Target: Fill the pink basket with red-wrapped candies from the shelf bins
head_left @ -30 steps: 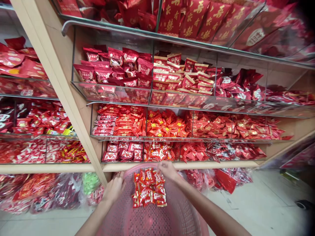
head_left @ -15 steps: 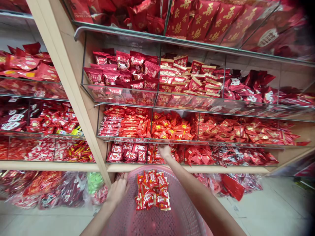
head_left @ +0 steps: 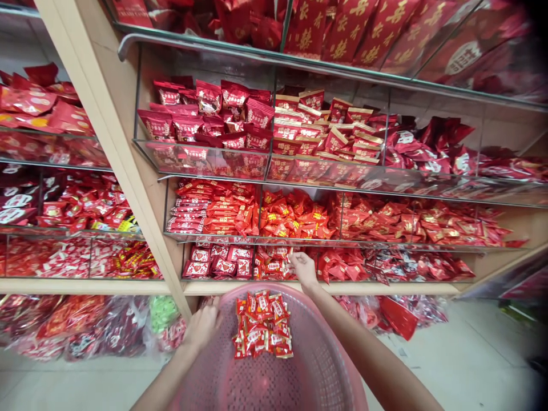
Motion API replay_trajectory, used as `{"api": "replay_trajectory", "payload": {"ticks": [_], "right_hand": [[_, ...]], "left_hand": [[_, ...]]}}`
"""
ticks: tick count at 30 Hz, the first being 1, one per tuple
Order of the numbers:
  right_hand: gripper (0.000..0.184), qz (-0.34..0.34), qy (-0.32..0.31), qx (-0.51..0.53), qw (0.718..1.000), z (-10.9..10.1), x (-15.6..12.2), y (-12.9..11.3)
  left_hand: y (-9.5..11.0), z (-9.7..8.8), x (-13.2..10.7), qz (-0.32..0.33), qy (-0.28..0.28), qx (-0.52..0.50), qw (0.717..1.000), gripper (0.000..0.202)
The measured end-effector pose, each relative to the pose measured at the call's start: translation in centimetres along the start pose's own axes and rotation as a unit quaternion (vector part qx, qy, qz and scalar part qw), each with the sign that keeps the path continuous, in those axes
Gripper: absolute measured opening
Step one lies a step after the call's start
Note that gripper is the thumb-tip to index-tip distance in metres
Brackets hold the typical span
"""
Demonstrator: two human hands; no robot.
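My left hand (head_left: 204,324) is closed over the left rim of a pink plastic basket (head_left: 314,337) with a perforated wall and bottom. Inside the basket lies a cluster of small red-and-gold candy packets (head_left: 262,325). Past the far rim, my right hand (head_left: 305,270) is at the lowest shelf, over the right side of a compartment of red wrapped candies (head_left: 274,267). Its fingers are bent and pinched together; what they hold, if anything, is too small to make out. Red packets with white heart labels (head_left: 225,265) fill the compartment left of it.
Glass-fronted shelves (head_left: 205,158) with dividers hold red packets above. A slanting wooden upright (head_left: 109,154) stands left. Below the wooden bottom ledge (head_left: 385,288) lie plastic bags of sweets (head_left: 117,325) on the tiled floor (head_left: 462,359).
My right hand has shifted right within the candy compartment, uncovering white-labelled candies at its left. My left hand stays on the basket rim. The view has shifted slightly.
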State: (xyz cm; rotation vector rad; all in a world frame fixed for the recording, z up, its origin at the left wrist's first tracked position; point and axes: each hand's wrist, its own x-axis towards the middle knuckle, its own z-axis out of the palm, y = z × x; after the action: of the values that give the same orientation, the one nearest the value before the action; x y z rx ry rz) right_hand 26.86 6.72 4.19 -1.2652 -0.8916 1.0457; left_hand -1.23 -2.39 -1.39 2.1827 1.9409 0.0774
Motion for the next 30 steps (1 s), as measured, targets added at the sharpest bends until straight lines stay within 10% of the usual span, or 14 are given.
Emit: {"api": "replay_trajectory", "payload": {"ticks": [8, 15, 24, 30], "right_hand": [[0.033, 0.054, -0.119, 0.0, 0.991, -2.8, -7.0, -0.3], [0.033, 0.138, -0.241, -0.006, 0.961, -1.5, -11.2, -0.5], [0.029, 0.168, -0.256, -0.035, 0.951, -2.6, -14.1, 0.5], [0.031, 0.22, -0.258, -0.008, 0.941, -3.2, -14.4, 1.2]], "left_hand": [[2.3, -2.5, 1.0, -0.011, 0.117, -0.27, 0.955, 0.03], [7.6, -4.4, -0.9, -0.004, -0.089, -0.628, 0.773, 0.042], [7.0, -2.6, -4.1, 0.019, -0.044, -0.582, 0.811, 0.034], [7.5, -2.5, -5.1, 0.004, -0.1, -0.637, 0.765, 0.035]]}}
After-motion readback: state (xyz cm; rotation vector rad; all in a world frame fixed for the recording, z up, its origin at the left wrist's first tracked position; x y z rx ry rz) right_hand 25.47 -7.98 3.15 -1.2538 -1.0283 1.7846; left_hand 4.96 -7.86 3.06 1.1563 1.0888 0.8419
